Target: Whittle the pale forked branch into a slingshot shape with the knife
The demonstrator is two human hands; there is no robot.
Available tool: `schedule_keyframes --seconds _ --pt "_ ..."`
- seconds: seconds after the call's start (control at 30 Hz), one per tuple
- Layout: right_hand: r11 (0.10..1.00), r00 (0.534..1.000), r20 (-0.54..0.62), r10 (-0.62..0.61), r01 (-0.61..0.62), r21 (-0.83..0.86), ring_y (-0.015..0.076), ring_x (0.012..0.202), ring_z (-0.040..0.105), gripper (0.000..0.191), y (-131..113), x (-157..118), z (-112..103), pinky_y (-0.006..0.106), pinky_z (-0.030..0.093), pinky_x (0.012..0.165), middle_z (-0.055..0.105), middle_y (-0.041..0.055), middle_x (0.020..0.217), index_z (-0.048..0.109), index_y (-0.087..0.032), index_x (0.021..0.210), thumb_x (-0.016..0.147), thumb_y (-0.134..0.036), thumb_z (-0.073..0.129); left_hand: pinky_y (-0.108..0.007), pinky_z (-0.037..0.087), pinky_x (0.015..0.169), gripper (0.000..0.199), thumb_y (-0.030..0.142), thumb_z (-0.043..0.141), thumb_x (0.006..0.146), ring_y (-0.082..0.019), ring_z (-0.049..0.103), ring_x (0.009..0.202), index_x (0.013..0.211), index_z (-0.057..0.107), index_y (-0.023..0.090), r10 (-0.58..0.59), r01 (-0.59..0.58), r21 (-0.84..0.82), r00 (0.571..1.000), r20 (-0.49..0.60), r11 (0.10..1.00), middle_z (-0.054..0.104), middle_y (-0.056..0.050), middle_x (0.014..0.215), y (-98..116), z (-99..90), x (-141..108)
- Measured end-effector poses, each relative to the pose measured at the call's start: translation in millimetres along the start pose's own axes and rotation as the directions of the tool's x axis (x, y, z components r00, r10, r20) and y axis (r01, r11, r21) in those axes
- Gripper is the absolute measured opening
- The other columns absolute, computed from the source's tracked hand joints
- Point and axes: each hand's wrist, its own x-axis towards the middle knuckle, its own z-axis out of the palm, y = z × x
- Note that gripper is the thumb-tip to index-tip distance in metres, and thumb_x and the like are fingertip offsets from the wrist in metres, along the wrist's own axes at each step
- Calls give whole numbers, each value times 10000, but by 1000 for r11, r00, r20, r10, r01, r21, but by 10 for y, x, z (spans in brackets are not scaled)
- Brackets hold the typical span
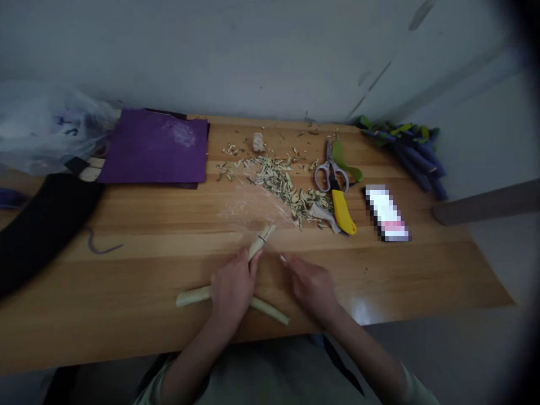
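Observation:
My left hand (232, 287) is closed round a pale, peeled-looking stick (261, 239), whose upper end points away from me and has a thin dark line across it. Under that hand another pale stick (270, 311) lies crosswise on the table, showing on both sides of the hand. To the right, apart from the stick, my right hand (312, 284) is closed with its fingertips together towards the left. A small whitish spot shows at its fingertip; what it holds, if anything, I cannot make out. Beyond both hands lies a pile of pale and green shavings (287, 191).
Scissors (331, 169) and a yellow-handled cutter (343, 212) lie beside the shavings, left of a blurred-out phone (387, 214). Purple sheets (156, 149), a plastic bag (46, 124) and a black curved thing (46, 230) are at left. Purple stems (413, 154) lie back right by the wall.

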Motion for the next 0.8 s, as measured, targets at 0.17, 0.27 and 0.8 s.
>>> schedule_keyframes --seconds 0.17,0.27,0.8 --pt "999 995 -88 -35 34 -16 146 657 636 308 8 -21 -39 228 490 551 681 71 847 578 -162 1004 788 -82 373 -299 372 471 507 488 153 876 -258 615 582 862 570 201 -1 1 7 1000 -13 1000 640 -78 646 0 11 -4" --pt "999 998 -55 -41 40 -30 146 595 624 307 17 -48 -24 237 484 522 679 55 765 580 -166 1003 796 -91 367 -292 362 467 501 484 151 878 -253 612 574 854 565 203 -3 4 19 999 -38 1000 635 -74 639 -3 13 -2" --pt "993 991 -61 -118 116 -30 144 649 631 323 134 15 -42 229 484 544 675 81 878 546 -164 1065 786 -80 407 -270 309 440 467 484 181 878 -238 606 561 809 549 206 -23 24 27 1000 -18 999 630 -58 627 -19 -22 26"
